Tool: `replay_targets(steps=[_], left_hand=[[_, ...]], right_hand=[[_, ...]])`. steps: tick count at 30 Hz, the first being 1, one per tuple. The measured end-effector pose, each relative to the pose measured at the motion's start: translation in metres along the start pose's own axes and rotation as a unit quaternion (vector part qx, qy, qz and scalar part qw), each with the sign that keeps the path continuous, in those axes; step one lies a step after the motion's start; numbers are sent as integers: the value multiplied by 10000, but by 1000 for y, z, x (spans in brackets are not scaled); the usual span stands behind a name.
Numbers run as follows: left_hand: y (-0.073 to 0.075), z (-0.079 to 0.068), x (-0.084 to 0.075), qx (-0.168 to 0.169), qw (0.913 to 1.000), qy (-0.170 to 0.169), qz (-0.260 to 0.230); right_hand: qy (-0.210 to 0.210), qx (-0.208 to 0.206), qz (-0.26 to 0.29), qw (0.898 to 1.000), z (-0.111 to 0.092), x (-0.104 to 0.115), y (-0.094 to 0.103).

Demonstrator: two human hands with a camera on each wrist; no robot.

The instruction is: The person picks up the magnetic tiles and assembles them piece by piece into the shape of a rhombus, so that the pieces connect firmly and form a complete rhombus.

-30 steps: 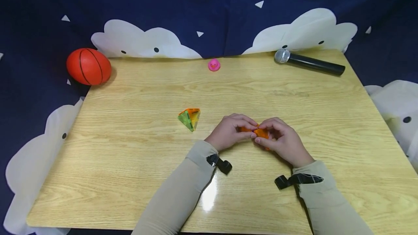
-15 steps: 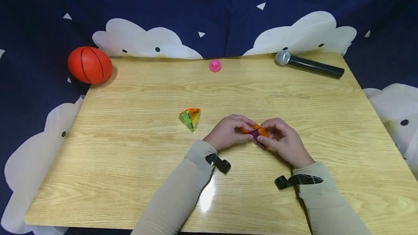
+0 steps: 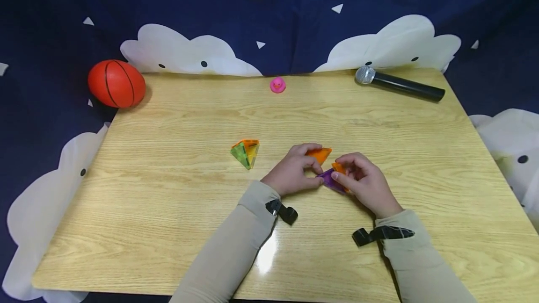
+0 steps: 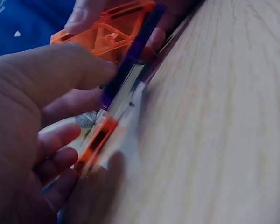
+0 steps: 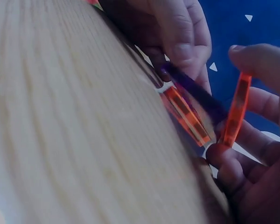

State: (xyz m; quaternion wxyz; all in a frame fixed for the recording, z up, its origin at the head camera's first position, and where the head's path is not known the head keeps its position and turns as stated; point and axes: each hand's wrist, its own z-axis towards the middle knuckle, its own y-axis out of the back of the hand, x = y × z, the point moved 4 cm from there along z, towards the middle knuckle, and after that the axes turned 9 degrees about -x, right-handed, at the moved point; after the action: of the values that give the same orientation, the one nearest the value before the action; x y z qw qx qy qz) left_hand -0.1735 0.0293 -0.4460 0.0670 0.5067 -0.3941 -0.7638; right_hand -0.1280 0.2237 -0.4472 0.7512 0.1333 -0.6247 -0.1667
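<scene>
My left hand [image 3: 296, 170] pinches the near corner of a purple translucent triangular magnetic tile [image 3: 330, 180] between thumb and finger. In the left wrist view the thumb lies along this purple tile [image 4: 133, 53]. An orange triangular tile [image 3: 321, 155] lies low by the table, just beyond the left fingers. My right hand [image 3: 370, 183] grips another orange tile [image 3: 338, 168], which stands up along the purple tile's right edge. The right wrist view shows that orange tile [image 5: 236, 109] upright between thumb and fingers.
Left of the hands stands a small pyramid [image 3: 245, 153] of green, orange and yellow tiles. A red ball [image 3: 116, 83], a pink rubber duck [image 3: 277, 85] and a black microphone [image 3: 402, 84] sit along the back of the wooden table [image 3: 168, 209]. Behind hangs a dark blue cloth [image 3: 236, 3].
The hands have drawn slightly apart. The purple tile, first hidden, now shows between them. An orange tile by the left fingers has come away from the pieces and shows beyond the hand.
</scene>
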Motion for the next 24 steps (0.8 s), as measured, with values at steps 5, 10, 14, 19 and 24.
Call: replay_targets(steps=[5,10,14,19,24], left_hand=[[0,1,3,-183,9996,-178,-117],[-1,2,2,-196,9995,-230,129],[-1,3,0,-166,9990,-193,380],[-1,4,-4,5,9957,-229,900],[1,6,-6,99,9944,-278,1018]], right_hand=[[25,37,-207,9998,0,-1,-3],[109,12,-147,9998,0,3,-2],[93,-26,-33,9999,0,4,-1],[60,-1,-77,10000,0,4,0],[-29,-35,-265,9996,1,4,-1]])
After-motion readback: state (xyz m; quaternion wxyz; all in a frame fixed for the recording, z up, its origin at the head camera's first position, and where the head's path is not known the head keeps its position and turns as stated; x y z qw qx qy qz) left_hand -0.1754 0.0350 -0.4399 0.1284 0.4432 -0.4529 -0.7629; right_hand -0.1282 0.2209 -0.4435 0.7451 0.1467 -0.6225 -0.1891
